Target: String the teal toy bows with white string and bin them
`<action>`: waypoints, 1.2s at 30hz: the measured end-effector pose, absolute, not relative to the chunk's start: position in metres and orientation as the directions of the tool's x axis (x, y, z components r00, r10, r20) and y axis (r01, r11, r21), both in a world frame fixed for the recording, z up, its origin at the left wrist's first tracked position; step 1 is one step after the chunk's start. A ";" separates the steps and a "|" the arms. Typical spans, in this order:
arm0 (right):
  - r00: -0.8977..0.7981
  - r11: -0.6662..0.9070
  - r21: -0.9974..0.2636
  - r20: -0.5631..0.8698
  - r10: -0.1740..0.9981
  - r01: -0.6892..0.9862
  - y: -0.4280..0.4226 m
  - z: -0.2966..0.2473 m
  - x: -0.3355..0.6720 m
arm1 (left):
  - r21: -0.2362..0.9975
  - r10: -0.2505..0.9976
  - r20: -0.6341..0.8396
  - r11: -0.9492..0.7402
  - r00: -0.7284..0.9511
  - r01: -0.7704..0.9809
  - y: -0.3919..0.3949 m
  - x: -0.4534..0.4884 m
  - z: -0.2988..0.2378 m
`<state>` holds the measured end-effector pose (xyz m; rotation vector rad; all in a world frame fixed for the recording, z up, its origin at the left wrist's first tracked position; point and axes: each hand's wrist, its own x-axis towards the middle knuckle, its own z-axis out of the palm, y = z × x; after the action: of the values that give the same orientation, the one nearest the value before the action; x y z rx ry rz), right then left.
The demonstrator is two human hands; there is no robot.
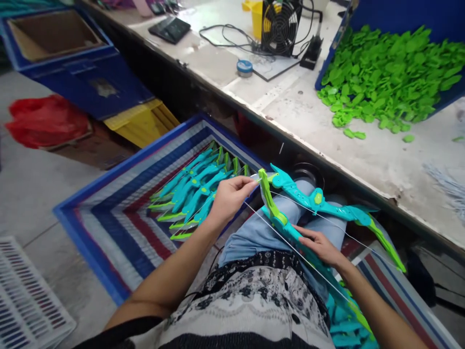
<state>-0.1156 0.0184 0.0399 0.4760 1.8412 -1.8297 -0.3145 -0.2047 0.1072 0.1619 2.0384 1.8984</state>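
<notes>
A teal toy bow (295, 234) with lime-green limbs lies slantwise over my lap, its upper tip pointing away from me. My right hand (317, 245) holds its middle, fingers laid along the teal body. At the upper green tip, my left hand (236, 191) is closed in a pinch on the bow's white string, which runs from under the fingers down towards the other end. Exactly how the string sits at the tip is too small to tell. Beyond it, a second toy bow (316, 198) rests across my knees, strung, touched by neither hand.
Several finished-looking bows (199, 182) lie in a blue-rimmed, striped-lined crate (90, 237) at my left. More teal bows (348, 329) are low at right. The workbench (290, 102) carries green pieces (395, 72) spilling from a blue bin, a fan (281, 26) and a small round tin (244, 68).
</notes>
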 end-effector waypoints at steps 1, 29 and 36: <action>-0.818 0.049 -0.824 -0.567 -0.101 0.565 0.019 0.040 -0.116 | 0.985 0.333 -0.159 0.113 -0.929 -0.127 -0.202 -0.317 0.108; -0.871 0.182 -0.863 -0.488 -0.054 0.472 0.010 0.038 -0.114 | 0.977 0.320 0.010 0.200 -0.948 0.078 -0.191 -0.313 0.113; -0.970 0.591 -0.777 -0.237 0.047 0.218 -0.008 0.045 -0.100 | 0.935 0.232 0.038 0.336 -0.972 0.117 -0.207 -0.301 0.112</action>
<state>-0.0996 -0.0084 0.0449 0.2215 2.6274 -1.3221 -0.3012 -0.2066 0.1121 0.3249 2.4831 1.7231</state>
